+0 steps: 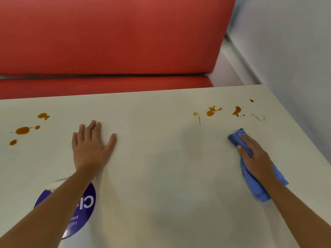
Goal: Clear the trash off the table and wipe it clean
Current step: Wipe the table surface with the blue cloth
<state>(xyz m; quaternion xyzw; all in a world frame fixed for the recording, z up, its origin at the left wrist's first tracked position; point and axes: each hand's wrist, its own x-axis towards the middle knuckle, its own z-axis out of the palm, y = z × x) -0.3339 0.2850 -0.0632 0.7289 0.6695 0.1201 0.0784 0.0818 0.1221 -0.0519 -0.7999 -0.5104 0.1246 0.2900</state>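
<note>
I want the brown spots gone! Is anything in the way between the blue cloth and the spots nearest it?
Nothing visible. Only bare table lies between the cloth under the right hand and the spots just beyond it.

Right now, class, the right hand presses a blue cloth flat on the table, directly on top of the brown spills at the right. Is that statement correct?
No. The right hand does press the blue cloth on the table, but short of the brown spills, which lie uncovered beyond it, as the head view shows.
</note>
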